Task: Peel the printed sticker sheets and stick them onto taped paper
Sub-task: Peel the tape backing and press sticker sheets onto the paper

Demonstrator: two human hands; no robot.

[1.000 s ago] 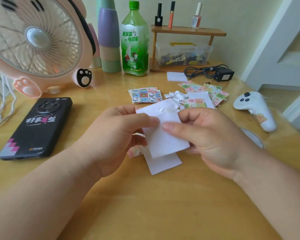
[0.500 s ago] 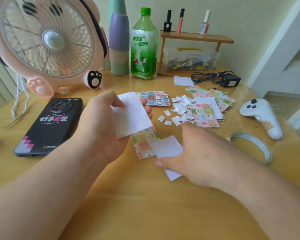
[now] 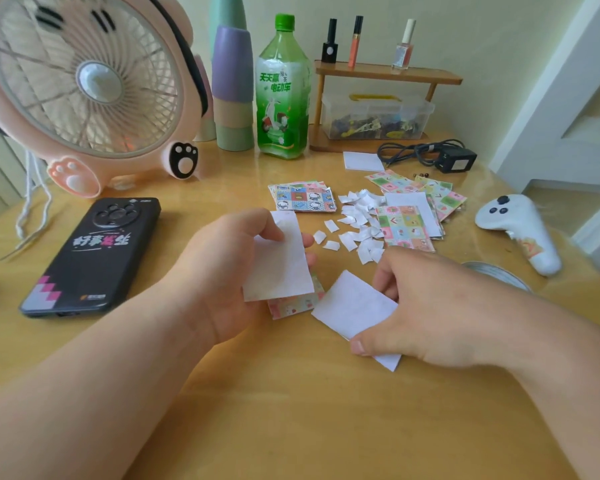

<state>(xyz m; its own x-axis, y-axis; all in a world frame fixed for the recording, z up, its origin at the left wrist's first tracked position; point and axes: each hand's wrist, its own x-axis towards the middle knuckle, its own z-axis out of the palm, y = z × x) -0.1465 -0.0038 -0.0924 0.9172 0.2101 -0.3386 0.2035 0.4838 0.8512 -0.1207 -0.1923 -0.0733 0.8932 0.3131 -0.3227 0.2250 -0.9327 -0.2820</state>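
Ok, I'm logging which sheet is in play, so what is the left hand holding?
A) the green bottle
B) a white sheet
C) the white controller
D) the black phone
B: the left hand pinches a white sheet between thumb and fingers, while the black phone lies untouched on the table beside it.

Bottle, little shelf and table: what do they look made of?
The bottle looks like clear green plastic, glossy: light passes through and glints on it. The shelf seems to be varnished wood, brown with a soft sheen. The table looks like pale wood or wood-look laminate under a shiny coat; bright reflections lie on it.
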